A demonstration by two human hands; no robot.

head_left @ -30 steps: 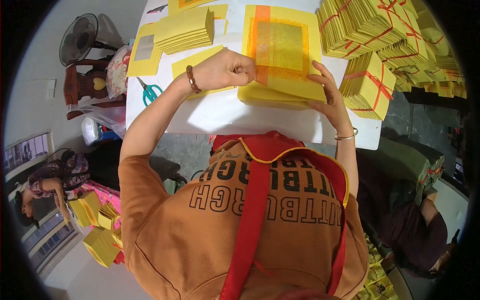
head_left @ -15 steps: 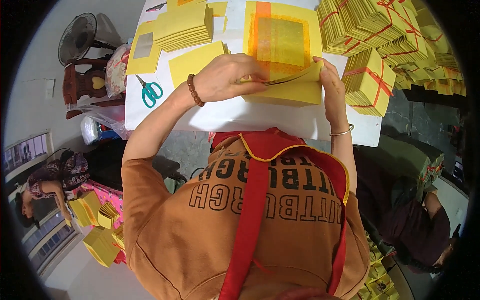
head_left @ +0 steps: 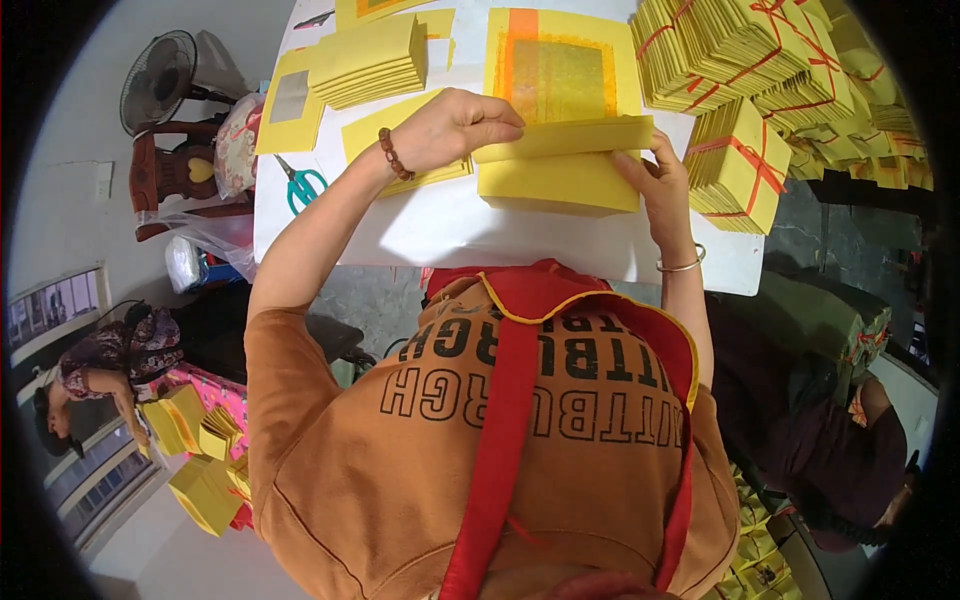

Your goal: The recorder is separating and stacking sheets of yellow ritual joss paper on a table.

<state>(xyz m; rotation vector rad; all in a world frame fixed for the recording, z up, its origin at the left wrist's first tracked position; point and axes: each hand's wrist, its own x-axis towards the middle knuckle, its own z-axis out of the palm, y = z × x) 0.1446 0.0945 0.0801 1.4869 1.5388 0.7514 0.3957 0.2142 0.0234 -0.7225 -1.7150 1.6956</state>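
Observation:
A stack of yellow paper lies before me on the table. Its top yellow sheet has its near edge raised and folded over, forming a band across the pile. Beyond the fold, the sheet's printed face shows an orange stripe and a dull gold square. My left hand pinches the left end of the folded edge between thumb and fingers. At the right end, my right hand grips the same edge, thumb on the near side and fingers behind. Just left, a few yellow sheets lie partly under my left wrist.
Teal-handled scissors lie on the white tabletop at the left. A tall pile of folded yellow paper stands behind them. Bundles tied with red string crowd the right side. A fan stands far left; other people sit nearby.
The near edge of the top sheet has turned over away from me into a flat band. My left hand has moved slightly up and left; my right thumb has come onto the near side.

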